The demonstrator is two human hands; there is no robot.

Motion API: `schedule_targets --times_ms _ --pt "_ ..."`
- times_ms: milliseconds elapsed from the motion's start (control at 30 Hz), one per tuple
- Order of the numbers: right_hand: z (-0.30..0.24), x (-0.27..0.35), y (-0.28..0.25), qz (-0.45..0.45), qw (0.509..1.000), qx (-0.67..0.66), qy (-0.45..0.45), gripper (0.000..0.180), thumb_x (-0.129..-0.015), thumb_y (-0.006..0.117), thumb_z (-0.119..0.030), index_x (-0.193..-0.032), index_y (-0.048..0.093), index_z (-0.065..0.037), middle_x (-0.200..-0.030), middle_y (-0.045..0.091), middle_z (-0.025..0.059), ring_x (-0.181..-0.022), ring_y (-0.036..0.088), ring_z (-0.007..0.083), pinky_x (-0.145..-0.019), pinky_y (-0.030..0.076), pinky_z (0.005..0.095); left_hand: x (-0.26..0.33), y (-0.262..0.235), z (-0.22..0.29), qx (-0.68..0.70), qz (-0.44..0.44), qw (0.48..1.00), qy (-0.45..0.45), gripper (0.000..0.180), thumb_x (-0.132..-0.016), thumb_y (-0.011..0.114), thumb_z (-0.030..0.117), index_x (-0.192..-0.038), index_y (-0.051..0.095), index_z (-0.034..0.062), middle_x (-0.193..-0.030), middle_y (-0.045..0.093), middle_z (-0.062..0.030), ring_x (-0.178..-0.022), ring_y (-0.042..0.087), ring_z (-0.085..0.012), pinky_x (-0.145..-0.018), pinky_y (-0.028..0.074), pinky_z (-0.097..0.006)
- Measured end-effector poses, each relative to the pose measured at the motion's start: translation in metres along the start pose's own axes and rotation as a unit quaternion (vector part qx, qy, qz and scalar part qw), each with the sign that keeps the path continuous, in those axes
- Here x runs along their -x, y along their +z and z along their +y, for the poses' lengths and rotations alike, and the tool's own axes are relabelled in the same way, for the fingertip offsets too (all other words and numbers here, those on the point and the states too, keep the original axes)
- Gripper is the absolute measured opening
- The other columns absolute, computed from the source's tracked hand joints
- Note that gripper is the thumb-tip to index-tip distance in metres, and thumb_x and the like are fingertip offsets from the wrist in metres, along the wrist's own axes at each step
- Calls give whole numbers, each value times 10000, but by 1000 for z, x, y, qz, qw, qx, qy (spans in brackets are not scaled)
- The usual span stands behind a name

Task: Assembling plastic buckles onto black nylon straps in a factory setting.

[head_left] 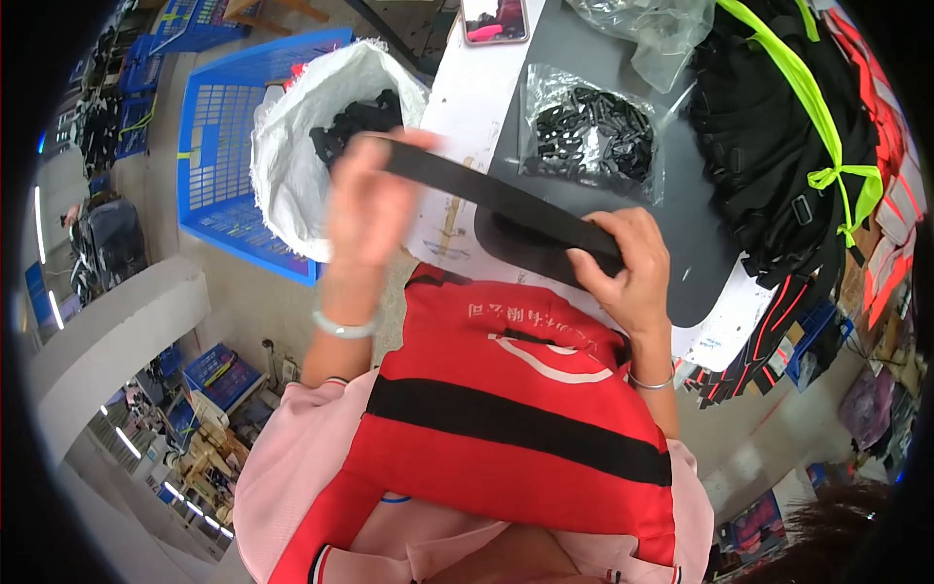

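Note:
A flat black strap (486, 192) stretches between my hands above the table's near edge. My right hand (632, 263) is closed on it, thumb below and fingers over the top. The strap's other end is at the fingers of my left hand (365, 200), which is blurred by motion but appears to pinch it. Under the strap, part of a dark shape lies on the grey mat (681, 234); I cannot tell whether it belongs to the strap. Just beyond sits a clear plastic bag (593, 131) of small black plastic pieces, probably buckles.
Left of the table, a white woven sack (282, 146) with black pieces inside leans in a blue plastic crate (209, 209). A phone (494, 19) and a crumpled clear bag (647, 29) lie at the back. Right, black straps tied with a yellow-green band (803, 83) are heaped.

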State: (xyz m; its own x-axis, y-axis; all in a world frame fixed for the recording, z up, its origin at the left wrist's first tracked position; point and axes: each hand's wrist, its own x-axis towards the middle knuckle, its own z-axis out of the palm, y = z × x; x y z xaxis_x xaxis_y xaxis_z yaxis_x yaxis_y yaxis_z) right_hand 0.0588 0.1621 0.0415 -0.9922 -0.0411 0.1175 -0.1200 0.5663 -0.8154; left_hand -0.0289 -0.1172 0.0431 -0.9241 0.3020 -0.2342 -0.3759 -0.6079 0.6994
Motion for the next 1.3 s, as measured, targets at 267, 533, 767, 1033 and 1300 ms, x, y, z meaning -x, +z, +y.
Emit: schedule_targets --times_ms 267,533,767,1033,1300 --pt "32 21 -55 232 967 26 100 239 -810 630 -40 -1047 632 -5 -1055 578 116 -903 571 198 -788 457 284 36 -39 151 -63 130 954 262 238 -905 556 187 -962 580 -43 -963 585 -136 -913 535 -236 -688 462 -305" --pt "65 45 -130 417 859 224 195 341 -844 664 -159 -1153 575 -46 -1117 514 90 -890 515 161 -775 430 292 -3 -84 56 -557 216 778 194 158 -941 541 163 -963 582 12 -1331 477 -167 -1212 477 -250 -1029 354 -364" --pt "77 19 -121 354 876 224 239 595 -776 726 -207 -1283 466 -37 -1188 483 171 -1032 500 295 -866 429 362 -24 -16 -21 -594 60 786 161 72 -887 583 77 -856 575 12 -1224 554 -133 -1111 512 -209 -952 375 -316" --pt "79 -6 -113 367 894 99 236 604 -744 735 -137 -1280 470 -52 -1034 505 102 -714 498 155 -672 461 288 -24 33 -54 -600 -44 783 159 85 -838 616 63 -828 568 -6 -1139 600 -153 -1060 558 -242 -925 398 -328" --pt "81 -13 -132 403 883 2 240 453 -795 682 -73 -1201 493 -8 -747 516 -8 -602 458 55 -580 417 200 -16 55 -66 -554 -58 822 120 56 -831 618 45 -832 592 -5 -1106 608 -147 -990 569 -210 -886 417 -307"
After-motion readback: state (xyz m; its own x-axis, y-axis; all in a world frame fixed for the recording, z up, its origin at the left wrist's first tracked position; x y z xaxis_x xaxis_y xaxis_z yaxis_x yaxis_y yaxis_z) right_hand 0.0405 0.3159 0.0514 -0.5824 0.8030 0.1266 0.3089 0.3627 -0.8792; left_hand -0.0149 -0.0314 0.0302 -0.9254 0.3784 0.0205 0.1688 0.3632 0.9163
